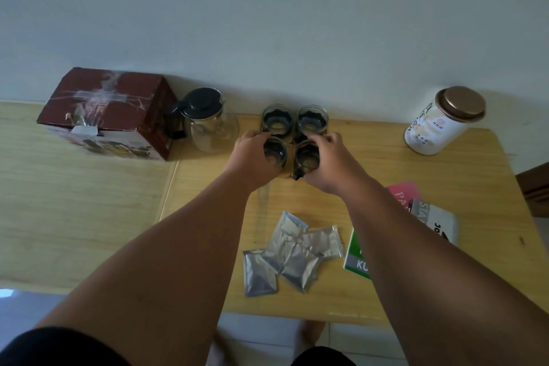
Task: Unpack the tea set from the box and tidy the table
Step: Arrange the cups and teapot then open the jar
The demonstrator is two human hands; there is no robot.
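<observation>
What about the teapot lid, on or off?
On: the dark lid sits over the mouth of the glass teapot, which stands upright beside the box.

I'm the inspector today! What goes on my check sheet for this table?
Surface: wooden table, with a lighter top joining its left side.
Job's things: taped box at back left; teapot beside it; four cups in a square.
Clutter: foil sachets, tin, green card, pink card, grey packet.
Hands: left hand grips the front left cup; right hand grips the front right cup.
Cables: nothing seen.
Surroundings: white wall, tiled floor.
</observation>
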